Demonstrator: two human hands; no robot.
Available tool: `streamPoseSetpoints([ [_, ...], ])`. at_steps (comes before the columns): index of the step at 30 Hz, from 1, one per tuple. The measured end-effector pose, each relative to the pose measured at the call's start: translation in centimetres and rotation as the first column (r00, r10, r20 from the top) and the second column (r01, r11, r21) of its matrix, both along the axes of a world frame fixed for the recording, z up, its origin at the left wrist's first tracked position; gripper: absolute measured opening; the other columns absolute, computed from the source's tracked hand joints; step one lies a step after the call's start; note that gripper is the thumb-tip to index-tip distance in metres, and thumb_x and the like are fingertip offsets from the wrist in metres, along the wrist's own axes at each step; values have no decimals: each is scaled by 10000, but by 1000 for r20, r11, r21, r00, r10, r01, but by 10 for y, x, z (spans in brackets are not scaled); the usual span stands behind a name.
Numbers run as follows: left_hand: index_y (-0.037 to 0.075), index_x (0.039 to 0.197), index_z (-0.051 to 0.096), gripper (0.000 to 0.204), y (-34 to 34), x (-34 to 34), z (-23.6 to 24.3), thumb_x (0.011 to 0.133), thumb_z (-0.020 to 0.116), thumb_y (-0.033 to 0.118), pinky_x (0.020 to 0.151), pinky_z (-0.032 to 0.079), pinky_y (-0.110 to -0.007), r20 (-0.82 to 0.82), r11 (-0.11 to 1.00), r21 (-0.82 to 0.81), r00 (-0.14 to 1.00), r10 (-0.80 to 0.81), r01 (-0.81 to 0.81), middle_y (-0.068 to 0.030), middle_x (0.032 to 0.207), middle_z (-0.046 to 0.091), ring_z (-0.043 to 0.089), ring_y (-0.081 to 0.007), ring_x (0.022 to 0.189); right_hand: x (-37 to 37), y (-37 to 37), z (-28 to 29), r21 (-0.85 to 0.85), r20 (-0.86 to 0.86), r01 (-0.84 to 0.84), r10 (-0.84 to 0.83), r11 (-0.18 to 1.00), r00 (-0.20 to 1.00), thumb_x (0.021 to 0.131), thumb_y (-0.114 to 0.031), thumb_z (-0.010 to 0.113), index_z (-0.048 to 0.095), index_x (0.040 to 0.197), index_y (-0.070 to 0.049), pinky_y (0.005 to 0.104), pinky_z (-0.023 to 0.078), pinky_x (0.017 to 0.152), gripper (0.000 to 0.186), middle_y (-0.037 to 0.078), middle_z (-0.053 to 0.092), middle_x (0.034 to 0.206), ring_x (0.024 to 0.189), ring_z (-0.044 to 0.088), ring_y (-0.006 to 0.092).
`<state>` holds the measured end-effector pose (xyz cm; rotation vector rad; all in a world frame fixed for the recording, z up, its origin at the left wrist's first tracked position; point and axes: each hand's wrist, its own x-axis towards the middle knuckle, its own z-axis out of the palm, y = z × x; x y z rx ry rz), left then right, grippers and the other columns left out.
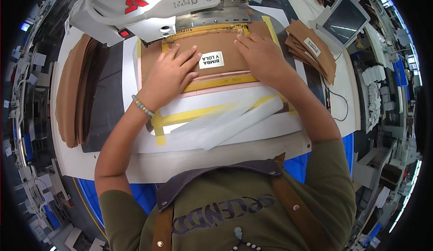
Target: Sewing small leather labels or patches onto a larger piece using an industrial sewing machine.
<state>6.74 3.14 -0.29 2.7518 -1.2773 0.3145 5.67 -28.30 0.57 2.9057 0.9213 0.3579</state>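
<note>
My left hand (169,72) lies flat, fingers spread, on the left part of a brown fabric piece (216,45) that carries a white rectangular label (211,60). My right hand (261,57) presses flat on the right part of the same piece. The fabric sits in a frame edged with yellow tape (221,83), under the head of a grey-white sewing machine (149,7). Neither hand grips anything. A bead bracelet (143,107) circles my left wrist.
A stack of brown fabric pieces (74,88) lies on the left of the table. More labelled brown pieces (311,48) are piled at the right beside a tilted screen (343,18). A white paper roll (234,124) lies near the table's front edge (194,163).
</note>
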Motion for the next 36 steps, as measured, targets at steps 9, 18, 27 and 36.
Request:
streamPoseSetpoints([
  [9, 121, 1515, 588, 521, -2, -3, 5, 1049, 641, 350, 1135, 442, -483, -23, 997, 31, 998, 66, -65, -71, 1591, 555, 516, -411, 1424, 7, 5, -2, 58, 34, -56, 54, 997, 998, 850, -22, 701, 654, 1274, -3, 414, 534, 905, 427, 105, 688, 1313, 1190, 632, 260],
  [18, 94, 1474, 612, 495, -17, 1, 1, 1055, 635, 356, 1114, 490, -478, -134, 991, -133, 991, -14, -4, -93, 1547, 583, 534, -405, 1403, 13, 17, -4, 63, 19, -83, 82, 995, 996, 902, -72, 654, 676, 1306, -3, 397, 550, 951, 410, 96, 691, 1325, 1103, 639, 269],
  [27, 52, 1466, 611, 513, -15, -1, 3, 1052, 639, 355, 1147, 474, -449, -79, 999, -26, 996, 42, -44, -130, 1547, 562, 540, -385, 1390, 21, 41, -6, 90, 90, -177, 169, 980, 982, 820, -104, 734, 737, 1082, -22, 409, 574, 831, 275, 117, 732, 1234, 1105, 668, 263],
  [36, 5, 1468, 591, 527, -9, 1, -2, 1061, 628, 337, 1163, 453, -460, -40, 998, -63, 999, 5, -8, -182, 1527, 559, 524, -396, 1402, 30, 64, -12, 88, 149, -241, 226, 967, 963, 848, -142, 705, 768, 1023, -60, 378, 570, 778, 203, 67, 744, 1082, 1091, 668, 239],
])
